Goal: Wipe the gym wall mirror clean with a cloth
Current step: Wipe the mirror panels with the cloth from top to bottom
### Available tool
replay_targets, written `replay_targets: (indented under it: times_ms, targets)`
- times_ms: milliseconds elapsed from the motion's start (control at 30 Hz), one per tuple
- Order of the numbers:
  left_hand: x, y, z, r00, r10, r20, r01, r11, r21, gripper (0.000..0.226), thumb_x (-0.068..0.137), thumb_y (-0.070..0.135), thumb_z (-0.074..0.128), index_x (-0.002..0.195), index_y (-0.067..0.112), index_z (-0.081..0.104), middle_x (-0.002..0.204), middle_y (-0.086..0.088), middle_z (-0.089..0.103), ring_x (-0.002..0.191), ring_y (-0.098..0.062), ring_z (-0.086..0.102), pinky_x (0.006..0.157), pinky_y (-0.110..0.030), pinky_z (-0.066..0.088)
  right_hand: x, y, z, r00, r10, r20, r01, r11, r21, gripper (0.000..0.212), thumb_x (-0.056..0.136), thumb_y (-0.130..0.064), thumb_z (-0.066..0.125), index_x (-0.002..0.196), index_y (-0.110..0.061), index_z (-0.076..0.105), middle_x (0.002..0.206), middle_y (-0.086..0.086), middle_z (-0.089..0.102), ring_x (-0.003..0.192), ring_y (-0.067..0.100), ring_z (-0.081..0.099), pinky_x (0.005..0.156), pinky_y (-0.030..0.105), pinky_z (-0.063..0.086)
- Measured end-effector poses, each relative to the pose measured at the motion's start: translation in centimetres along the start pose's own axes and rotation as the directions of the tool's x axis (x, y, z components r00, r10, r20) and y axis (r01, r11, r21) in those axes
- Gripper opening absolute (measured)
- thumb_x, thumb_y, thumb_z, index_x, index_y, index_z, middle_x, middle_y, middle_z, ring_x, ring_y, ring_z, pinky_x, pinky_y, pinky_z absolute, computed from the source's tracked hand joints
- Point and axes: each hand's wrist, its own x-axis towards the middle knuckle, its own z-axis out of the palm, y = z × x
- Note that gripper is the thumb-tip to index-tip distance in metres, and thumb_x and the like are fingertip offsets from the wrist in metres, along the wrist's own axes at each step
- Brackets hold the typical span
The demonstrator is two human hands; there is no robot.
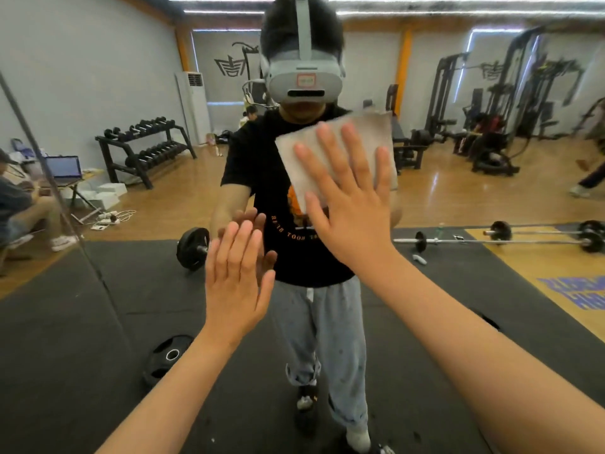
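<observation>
While a person faces the gym wall mirror (474,198), the right hand (347,204), fingers spread and straight, presses one grey cloth (370,129) flat on the glass at 1 o'clock of centre. The left hand (235,280), released and flat, touches the glass at 7 o'clock, holding nothing. Reflected at 10 o'clock, one black rack (144,149) carries dumbbells on two tiers, too small to count. One loose weight plate (167,355) lies on the dark mat (82,339) at 7 o'clock.
</observation>
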Motion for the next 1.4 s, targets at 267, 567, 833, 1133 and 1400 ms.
replay_targets:
  times_ms: [267, 567, 833, 1133, 1400]
  targets:
    - [0.7, -3.3, 0.6, 0.998, -0.056, 0.014, 0.055, 0.995, 0.083, 0.068, 0.103, 0.034, 0.029, 0.158, 0.012, -0.003, 0.166, 0.0, -0.013, 0.153, -0.018, -0.006, 0.125, -0.042, 0.001, -3.2, -3.2, 2.3, 0.995, -0.069, 0.077, 0.069, 0.998, 0.003, 0.05, 0.107, -0.033, 0.03, 0.156, -0.03, 0.02, 0.165, 0.005, 0.013, 0.153, 0.027, 0.004, 0.12, 0.059, 0.007]
    - [0.9, -2.3, 0.4, 0.994, -0.112, 0.006, 0.112, 0.994, 0.016, 0.065, 0.103, 0.032, 0.028, 0.157, 0.008, 0.0, 0.166, -0.001, -0.009, 0.152, -0.016, -0.01, 0.124, -0.042, -0.001, -15.1, -4.1, 5.7, 0.949, -0.221, 0.227, 0.239, 0.969, -0.057, 0.059, 0.103, -0.035, 0.038, 0.157, -0.034, 0.016, 0.166, -0.003, -0.01, 0.154, 0.021, -0.006, 0.121, 0.051, -0.009]
    - [-6.4, 5.8, 0.9, 0.985, 0.016, 0.174, 0.013, 0.986, -0.167, 0.07, 0.104, 0.037, 0.029, 0.157, 0.011, -0.007, 0.165, -0.002, -0.015, 0.153, -0.019, -0.007, 0.124, -0.037, -0.003, -20.6, -0.2, 5.9, 0.902, -0.35, 0.253, 0.362, 0.932, 0.003, 0.065, 0.102, -0.032, 0.033, 0.159, -0.028, 0.002, 0.166, -0.009, 0.002, 0.153, 0.012, -0.003, 0.122, 0.043, -0.003]
    - [-6.1, 9.7, 4.9, 0.969, 0.068, 0.238, -0.05, 0.996, -0.08, 0.076, 0.101, 0.036, 0.037, 0.157, 0.007, -0.006, 0.165, -0.006, -0.017, 0.153, -0.022, -0.011, 0.124, -0.039, -0.004, -24.7, 11.5, 3.3, 0.853, -0.44, 0.282, 0.477, 0.876, -0.077, 0.06, 0.1, -0.032, 0.04, 0.156, -0.037, 0.02, 0.166, -0.01, 0.005, 0.153, 0.012, 0.004, 0.122, 0.042, -0.002]
    - [-6.6, 10.5, 6.8, 0.986, 0.0, 0.167, -0.011, 0.998, 0.067, 0.079, 0.102, 0.044, 0.034, 0.156, 0.008, -0.011, 0.164, -0.006, -0.02, 0.152, -0.026, -0.015, 0.123, -0.046, -0.005, -27.6, 25.0, -1.8, 0.857, -0.416, 0.306, 0.469, 0.875, -0.125, 0.052, 0.104, -0.032, 0.036, 0.155, -0.037, 0.025, 0.166, -0.008, 0.009, 0.153, 0.014, 0.007, 0.121, 0.041, 0.0]
